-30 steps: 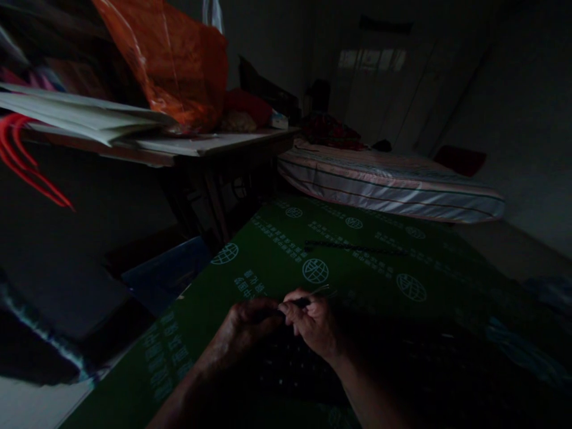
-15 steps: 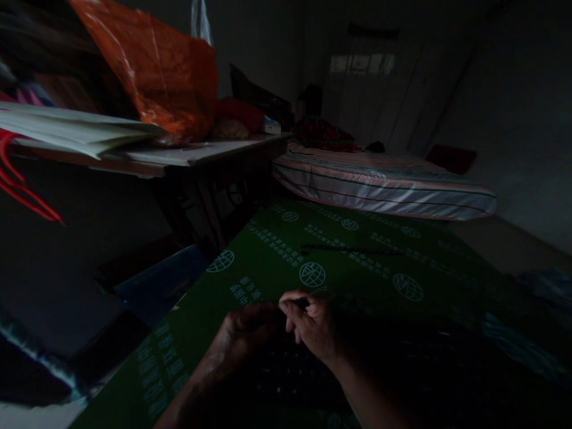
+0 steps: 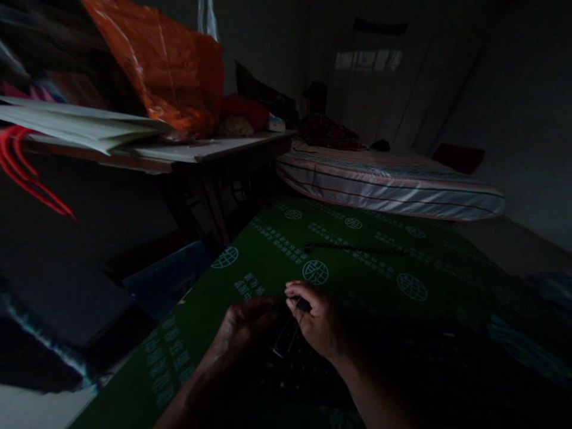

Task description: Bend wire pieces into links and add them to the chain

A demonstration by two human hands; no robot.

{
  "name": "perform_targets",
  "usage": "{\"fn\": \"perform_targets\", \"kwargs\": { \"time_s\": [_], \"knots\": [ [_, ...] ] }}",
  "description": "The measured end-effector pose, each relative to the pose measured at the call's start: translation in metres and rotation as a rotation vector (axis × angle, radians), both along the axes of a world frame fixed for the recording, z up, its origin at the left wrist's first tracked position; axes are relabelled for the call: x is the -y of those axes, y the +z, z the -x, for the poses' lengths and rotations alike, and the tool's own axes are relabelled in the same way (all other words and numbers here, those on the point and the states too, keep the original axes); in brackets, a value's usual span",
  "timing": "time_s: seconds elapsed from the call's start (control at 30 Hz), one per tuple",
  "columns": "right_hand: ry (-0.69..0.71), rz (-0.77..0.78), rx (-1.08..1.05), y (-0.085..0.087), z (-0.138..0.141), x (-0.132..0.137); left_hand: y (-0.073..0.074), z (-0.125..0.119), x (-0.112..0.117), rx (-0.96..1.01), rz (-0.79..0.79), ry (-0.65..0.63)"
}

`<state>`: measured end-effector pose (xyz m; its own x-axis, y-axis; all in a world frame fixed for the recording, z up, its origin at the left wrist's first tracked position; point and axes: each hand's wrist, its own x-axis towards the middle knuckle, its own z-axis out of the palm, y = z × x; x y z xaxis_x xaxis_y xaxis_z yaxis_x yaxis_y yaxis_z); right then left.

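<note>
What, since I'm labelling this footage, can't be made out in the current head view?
- Head view: whether the left hand holds anything; its fingertips are lost in shadow.
- Head view: the upper end of the thin pale loop, hidden by the right hand.
- Head view: what the pale specks below the hands are; too small and dim.
- Head view: the top of the orange bag, cut off by the upper edge.

Head camera: the single view, looking from above and behind the hands [image 3: 318, 323], forward and down.
Hands: near the camera, low and central, forearms [image 3: 361, 384] entering from the bottom edge.
Green counter [image 3: 268, 269]: seen slantwise, stretching from beneath the hands to well beyond them.
Mattress [image 3: 393, 186]: farther from the camera, beyond the hands, higher in view.
</note>
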<state>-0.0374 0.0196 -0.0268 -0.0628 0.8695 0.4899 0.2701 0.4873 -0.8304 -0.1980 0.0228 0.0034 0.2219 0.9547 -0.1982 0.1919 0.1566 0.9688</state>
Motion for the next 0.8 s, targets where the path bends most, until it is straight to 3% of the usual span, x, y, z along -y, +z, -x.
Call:
{"fn": "perform_targets", "kwargs": {
  "time_s": [0.2,0.47,0.8],
  "knots": [
    [0.007,-0.116,0.356,-0.007,0.003,0.002,-0.007,0.000,-0.002,0.243,0.108,0.022],
    [0.000,-0.097,0.442,-0.009,0.005,0.003,-0.014,0.004,-0.004,0.364,0.116,-0.004],
    [0.067,-0.026,0.500,0.023,0.000,0.003,-0.018,0.002,-0.003,0.498,0.171,0.011]
  ]
}}
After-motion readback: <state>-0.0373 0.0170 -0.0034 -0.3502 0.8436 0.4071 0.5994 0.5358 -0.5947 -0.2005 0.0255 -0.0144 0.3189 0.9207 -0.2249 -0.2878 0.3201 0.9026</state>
